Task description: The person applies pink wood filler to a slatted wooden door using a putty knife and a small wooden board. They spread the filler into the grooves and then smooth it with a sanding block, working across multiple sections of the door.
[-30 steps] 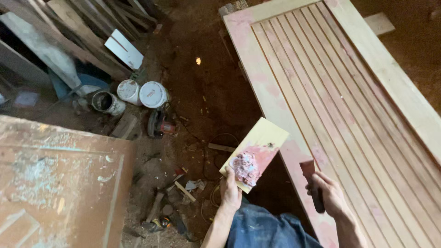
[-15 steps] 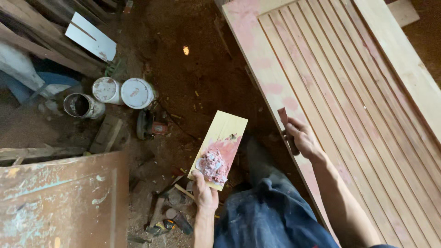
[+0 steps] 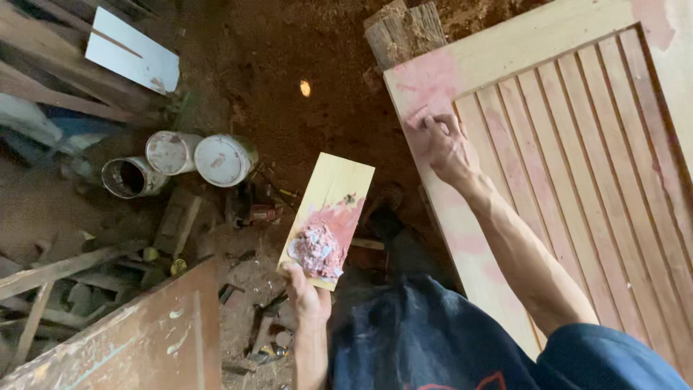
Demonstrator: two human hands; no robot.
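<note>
My left hand [image 3: 307, 295] grips the near end of a small yellow wooden board [image 3: 328, 211] that carries a lump of pink filler paste [image 3: 316, 250]. My right hand [image 3: 444, 144] reaches far forward and presses a putty knife [image 3: 417, 118], mostly hidden under the fingers, onto the upper left corner of a large slatted wooden door [image 3: 577, 180] lying flat. Pink smears cover that corner and the door's left rail.
Two lidded paint cans [image 3: 198, 155] and an open can [image 3: 126, 177] stand on the dirt floor at left. A brown painted panel [image 3: 137, 332] lies at lower left. Scrap wood, tools and a white board [image 3: 133, 54] litter the floor. A wooden block [image 3: 404, 30] supports the door's corner.
My right hand has moved with the putty knife up the door's left rail to its far corner. The left hand keeps holding the paste board; the view shifted forward.
</note>
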